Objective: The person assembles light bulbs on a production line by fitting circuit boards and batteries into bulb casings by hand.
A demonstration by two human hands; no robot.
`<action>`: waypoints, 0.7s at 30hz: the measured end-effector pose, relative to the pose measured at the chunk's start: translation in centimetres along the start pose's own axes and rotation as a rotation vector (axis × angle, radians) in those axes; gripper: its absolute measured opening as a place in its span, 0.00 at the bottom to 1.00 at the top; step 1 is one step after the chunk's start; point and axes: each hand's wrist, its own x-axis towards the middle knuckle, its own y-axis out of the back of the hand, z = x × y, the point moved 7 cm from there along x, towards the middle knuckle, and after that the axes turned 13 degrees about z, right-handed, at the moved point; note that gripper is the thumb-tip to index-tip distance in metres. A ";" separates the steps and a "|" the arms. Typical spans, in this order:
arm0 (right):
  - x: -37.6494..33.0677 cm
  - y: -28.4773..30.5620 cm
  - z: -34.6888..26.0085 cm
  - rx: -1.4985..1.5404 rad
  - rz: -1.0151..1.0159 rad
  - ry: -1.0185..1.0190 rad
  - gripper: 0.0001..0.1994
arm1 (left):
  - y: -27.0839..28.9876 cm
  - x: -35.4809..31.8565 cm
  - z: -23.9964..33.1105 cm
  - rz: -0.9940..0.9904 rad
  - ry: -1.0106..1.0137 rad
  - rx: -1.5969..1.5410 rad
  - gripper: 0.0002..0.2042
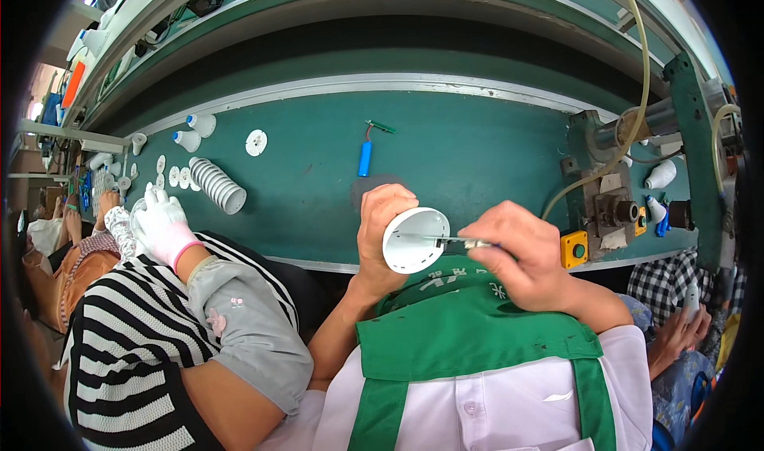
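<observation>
Bench [446, 132], green and long, runs across the whole view, with a clamp-like press fixture [609, 200] bolted at its right end. Stack of white ribbed housings [216, 184] lies on its side to the left, near a co-worker's gloved hand [163, 224], with white discs scattered around. Blue cylindrical cell [364, 158] with a wired small board lies alone mid-bench. White cup-shaped housing [414, 240] is held above the near edge, its open mouth turned toward the right so the inside is reachable. Left hand [380, 220] has fingers wrapped closed around the housing. Right hand [525, 248] pinches a thin metal tool [446, 239], tip reaching inside the cup.
</observation>
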 end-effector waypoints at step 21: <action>-0.7 -3.3 -2.0 -0.551 0.064 0.588 0.15 | -0.8 0.6 1.1 0.093 -0.201 0.074 0.24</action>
